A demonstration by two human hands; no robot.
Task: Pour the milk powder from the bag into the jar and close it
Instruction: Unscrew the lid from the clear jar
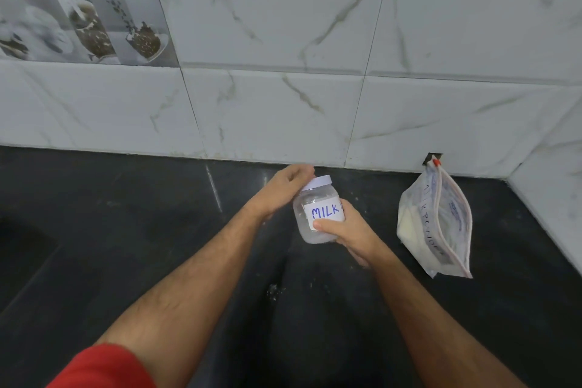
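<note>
Jar: the clear plastic jar (318, 217) is near the middle of the view, held up over the dark counter (126, 230) and tipped a little. It has a white label that says MILK in blue letters.
Lid: the white lid (318, 182) sits on top of the jar, at 12 o'clock from the label.
Left hand: the left hand (285, 190) is at 10 o'clock from the jar. Its fingers curl around the far side of the lid. The grip looks closed on the lid, but the fingertips are hidden behind it.
Right hand: the right hand (348, 231) is at 4 o'clock from the jar. Its grip is wrapped tight around the jar's lower part, with the thumb pressed on the front just under the label.
Bag: the zip bag (436, 224) stands on the counter at 3 o'clock from the jar, well apart from it, near the tiled wall (283, 104). Its top is open and pale powder sits at the bottom.
Counter: small white specks (274, 290) lie at 6 o'clock from the jar.
Sleeve: a red sleeve (104, 368) shows at the bottom left.
</note>
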